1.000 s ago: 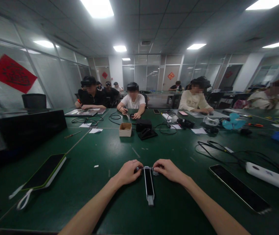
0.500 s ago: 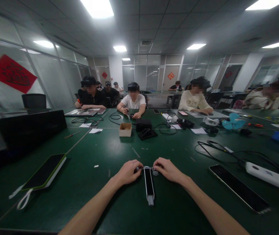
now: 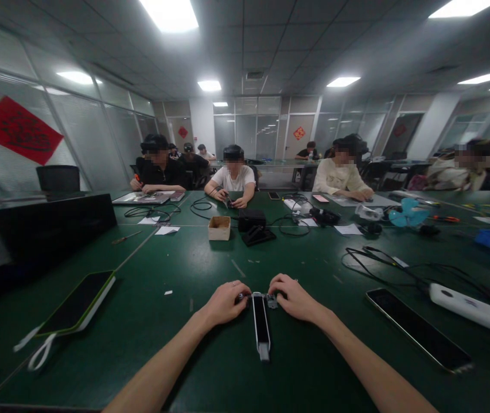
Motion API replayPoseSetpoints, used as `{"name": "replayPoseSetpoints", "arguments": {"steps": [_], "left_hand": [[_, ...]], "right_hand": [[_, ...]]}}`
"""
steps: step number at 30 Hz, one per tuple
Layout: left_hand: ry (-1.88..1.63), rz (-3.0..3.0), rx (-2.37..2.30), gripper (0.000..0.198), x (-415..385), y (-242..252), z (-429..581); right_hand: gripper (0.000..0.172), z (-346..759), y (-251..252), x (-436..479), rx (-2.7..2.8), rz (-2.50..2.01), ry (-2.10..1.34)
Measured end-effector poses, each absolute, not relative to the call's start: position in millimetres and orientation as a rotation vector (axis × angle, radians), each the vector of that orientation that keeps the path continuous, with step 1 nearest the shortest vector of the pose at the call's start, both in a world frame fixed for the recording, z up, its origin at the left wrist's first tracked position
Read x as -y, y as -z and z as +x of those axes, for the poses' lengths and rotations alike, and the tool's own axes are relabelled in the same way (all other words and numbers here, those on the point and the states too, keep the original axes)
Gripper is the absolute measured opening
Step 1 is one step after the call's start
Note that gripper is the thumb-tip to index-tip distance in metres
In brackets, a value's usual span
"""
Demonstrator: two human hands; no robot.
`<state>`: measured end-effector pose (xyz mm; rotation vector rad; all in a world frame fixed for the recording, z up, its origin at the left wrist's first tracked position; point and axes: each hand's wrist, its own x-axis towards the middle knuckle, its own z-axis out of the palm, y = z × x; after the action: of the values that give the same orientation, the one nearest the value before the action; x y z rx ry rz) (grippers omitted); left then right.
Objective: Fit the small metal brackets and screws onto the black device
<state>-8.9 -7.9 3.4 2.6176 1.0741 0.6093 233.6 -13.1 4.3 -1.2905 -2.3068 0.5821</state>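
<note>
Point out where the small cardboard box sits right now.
In the head view, the cardboard box stands on the green table, slightly left of centre and about halfway across, with a black case just to its right.

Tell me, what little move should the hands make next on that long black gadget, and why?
Probably steady the far end of the gadget with the left hand and let the right hand work the small piece there. Both hands pinch that end, and the gadget lies flat on the green table.

Long green table (image 3: 176, 258), glass partition walls (image 3: 249, 129), ceiling light panels (image 3: 170, 14), black chair (image 3: 58, 178)
</note>
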Motion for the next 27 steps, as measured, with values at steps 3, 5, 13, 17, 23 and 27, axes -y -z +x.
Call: {"name": "replayPoseSetpoints", "arguments": {"steps": [3,5,13,17,23,27], "left_hand": [[-0.596,2.615,-1.084,0.018,8.3,-4.6,-8.8],[-0.589,2.614,-1.091,0.018,8.5,-4.9,-8.7],[-0.585,2.606,-1.098,0.018,9.4,-6.3,-9.1],[-0.573,2.604,-1.095,0.018,10.5,-9.1,-8.9],[-0.581,2.611,-1.081,0.017,8.9,-7.3,-9.0],[-0.588,2.611,-1.081,0.018,7.6,-4.1,-9.1]], "right_hand": [[0.025,233.6,-3.4,12.3,2.307,-1.303,-0.566],[0.027,233.7,-4.4,12.6,2.291,-1.305,-0.546],[0.025,233.9,-6.0,14.0,2.305,-1.3,-0.51],[0.027,233.8,-5.6,13.2,2.293,-1.29,-0.466],[0.026,235.5,-7.5,12.8,2.346,-1.297,-0.418],[0.03,235.7,-6.0,12.2,2.338,-1.279,-0.373]]}}
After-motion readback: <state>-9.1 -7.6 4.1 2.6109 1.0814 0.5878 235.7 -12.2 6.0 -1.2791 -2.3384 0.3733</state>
